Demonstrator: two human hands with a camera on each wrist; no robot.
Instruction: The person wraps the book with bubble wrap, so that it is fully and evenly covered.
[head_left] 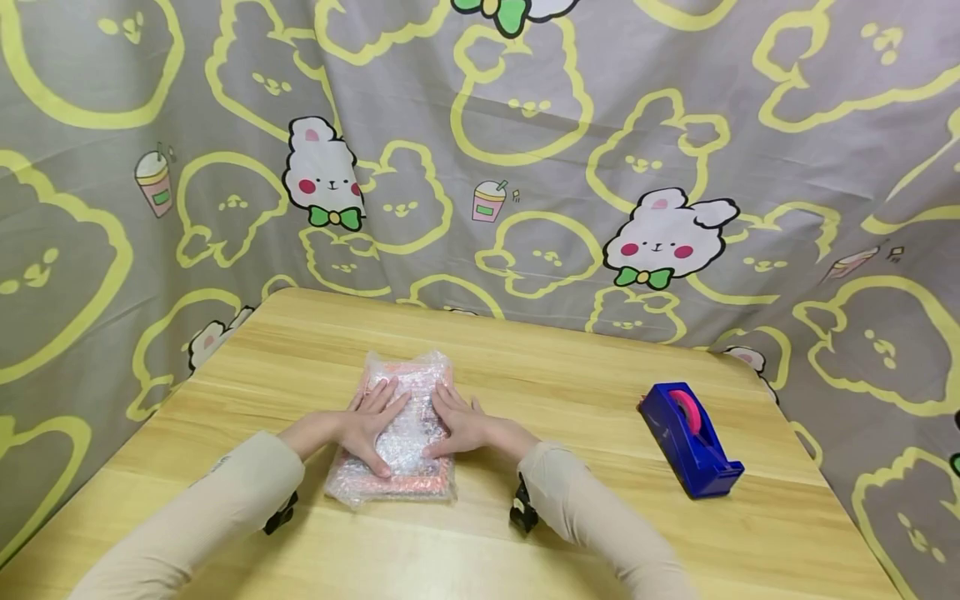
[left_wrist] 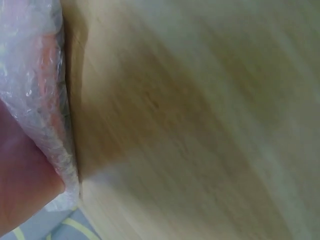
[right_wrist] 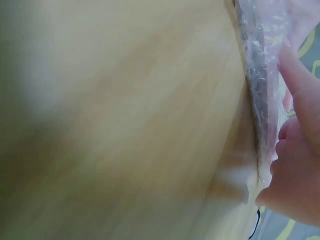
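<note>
A flat rectangular item with an orange-pink border, wrapped in clear bubble wrap (head_left: 408, 450), lies on the wooden table left of centre. My left hand (head_left: 369, 427) rests on its left part, fingers spread and straight. On its right side my right hand (head_left: 459, 423) lies with fingers extended over the wrap. In the left wrist view the wrap's edge (left_wrist: 47, 90) shows at the left, with part of the left hand (left_wrist: 25, 175) against it. The right wrist view shows the wrapped edge (right_wrist: 260, 75) and the right hand (right_wrist: 300, 145) touching it. What is inside is blurred by the plastic.
A blue tape dispenser (head_left: 686, 450) holding a roll of pink-red tape (head_left: 686, 411) stands on the table's right side. The wooden table (head_left: 555, 367) reaches back to a grey curtain (head_left: 420, 100) with yellow cartoon outlines, which also hangs along both sides.
</note>
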